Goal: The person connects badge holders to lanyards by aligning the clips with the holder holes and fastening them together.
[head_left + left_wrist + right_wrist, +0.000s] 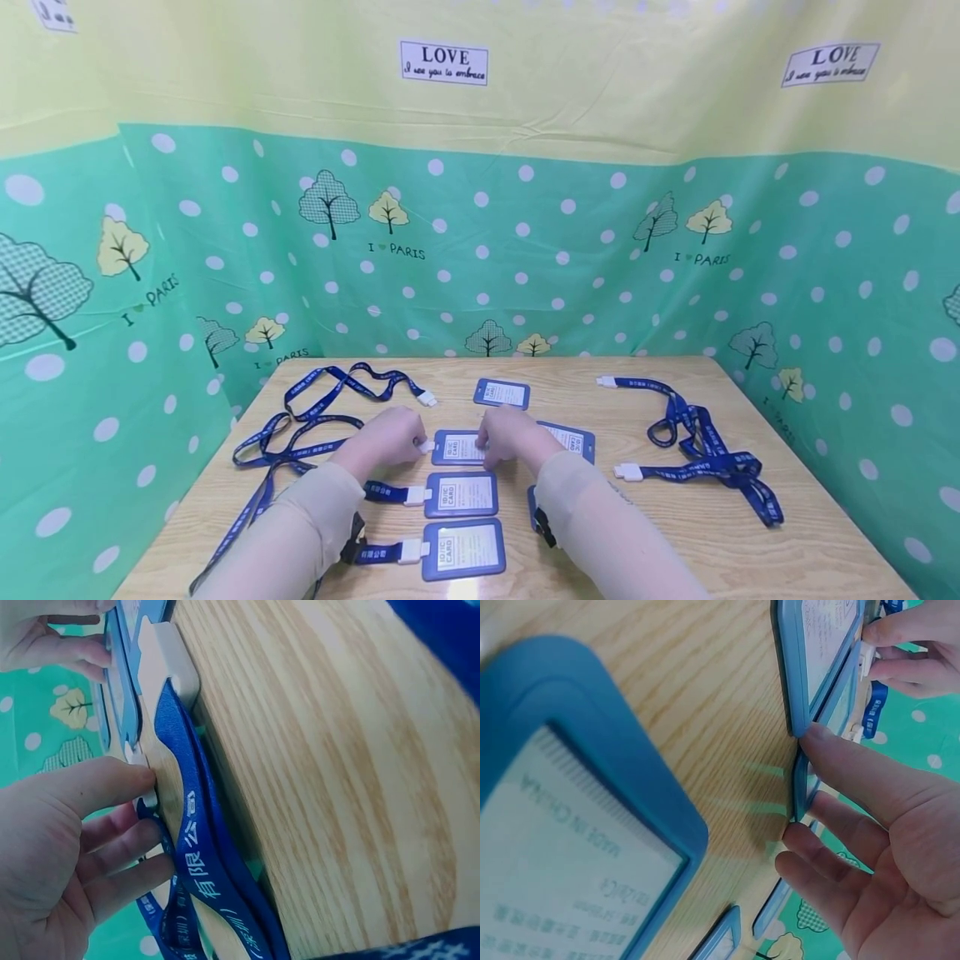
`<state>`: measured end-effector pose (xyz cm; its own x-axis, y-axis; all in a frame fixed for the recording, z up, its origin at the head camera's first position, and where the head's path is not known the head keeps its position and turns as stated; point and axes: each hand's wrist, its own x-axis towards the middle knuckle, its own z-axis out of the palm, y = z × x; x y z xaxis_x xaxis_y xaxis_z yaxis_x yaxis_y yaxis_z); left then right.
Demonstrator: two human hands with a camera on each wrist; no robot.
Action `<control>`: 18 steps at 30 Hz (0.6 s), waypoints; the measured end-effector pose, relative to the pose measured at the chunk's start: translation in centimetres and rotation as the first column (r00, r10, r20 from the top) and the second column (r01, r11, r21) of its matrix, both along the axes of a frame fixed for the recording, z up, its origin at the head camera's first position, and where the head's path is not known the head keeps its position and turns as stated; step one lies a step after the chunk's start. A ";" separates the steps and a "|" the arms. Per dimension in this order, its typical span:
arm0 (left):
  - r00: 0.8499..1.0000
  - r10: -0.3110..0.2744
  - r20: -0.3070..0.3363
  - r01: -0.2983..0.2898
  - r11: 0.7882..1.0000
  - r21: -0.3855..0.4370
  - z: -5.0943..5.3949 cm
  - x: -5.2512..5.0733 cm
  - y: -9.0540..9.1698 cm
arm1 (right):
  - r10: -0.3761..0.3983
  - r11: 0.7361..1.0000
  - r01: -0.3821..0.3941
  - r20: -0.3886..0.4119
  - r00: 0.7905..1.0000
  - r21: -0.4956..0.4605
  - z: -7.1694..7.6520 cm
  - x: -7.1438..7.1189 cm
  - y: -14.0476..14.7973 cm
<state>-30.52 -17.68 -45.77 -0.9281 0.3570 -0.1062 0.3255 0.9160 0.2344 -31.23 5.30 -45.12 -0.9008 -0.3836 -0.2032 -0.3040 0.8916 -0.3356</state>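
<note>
The left hand [390, 437] pinches the white connector [427, 447] of a blue printed lanyard [318, 449] between thumb and forefinger, its other fingers loosely bent. Just to its right, the right hand [513, 433] pinches the far end of a blue ID card holder [452, 447], thumb on one face and fingers behind. The connector sits right at the holder's near end, but whether it is clipped through cannot be told. Nearer the body than the left hand, two finished pairs lie in a column, an upper joined holder [462, 495] and a lower joined holder [463, 550], each with its lanyard attached. Judging by these, two sets are done and a third is in hand. Three holders appear without straps: one beyond the right hand [504, 393], one just to its right [573, 440], and one mostly hidden under its forearm [532, 507]. Three loose lanyards remain: one beyond the left hand [302, 384], and an upper lanyard [645, 384] and lower lanyard [675, 472] well right of the right hand.
</note>
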 end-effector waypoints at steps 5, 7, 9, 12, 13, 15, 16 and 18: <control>1.000 -0.006 0.013 0.006 1.000 -0.007 -0.3 0.0 0.0 | -0.012 1.000 0.013 0.009 1.000 -0.007 0.2 0.2 -0.1; 1.000 0.004 0.031 -0.003 1.000 -0.009 -0.3 0.1 0.0 | -0.019 1.000 0.020 0.021 1.000 -0.013 0.3 0.3 -0.2; 0.999 0.013 0.044 -0.012 1.000 -0.018 -0.3 0.2 0.0 | -0.018 1.000 0.019 0.030 0.999 -0.017 0.3 0.3 -0.3; 0.999 0.007 0.048 -0.005 0.999 -0.041 -0.1 0.3 0.2 | -0.015 0.999 0.016 0.035 0.999 -0.028 0.4 0.4 -0.3; 0.999 0.005 0.046 -0.002 0.999 -0.049 0.0 0.3 0.3 | -0.013 0.999 0.014 0.032 0.999 -0.029 0.4 0.4 -0.4; 0.999 -0.002 0.042 0.004 0.998 -0.056 0.1 0.4 0.4 | -0.013 1.000 0.013 0.029 1.000 -0.027 0.4 0.4 -0.4; 0.999 -0.008 0.039 0.010 0.998 -0.058 0.2 0.4 0.4 | -0.011 1.000 0.012 0.025 1.000 -0.024 0.4 0.4 -0.5; 0.999 -0.009 0.033 0.011 0.998 -0.055 0.2 0.5 0.4 | -0.010 1.000 0.010 0.022 1.000 -0.022 0.3 0.4 -0.6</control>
<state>-30.00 -17.26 -45.56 -0.9203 0.3588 -0.1560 0.3276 0.9247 0.1941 -30.87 4.72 -44.81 -0.9002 -0.3791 -0.2143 -0.2873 0.8868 -0.3620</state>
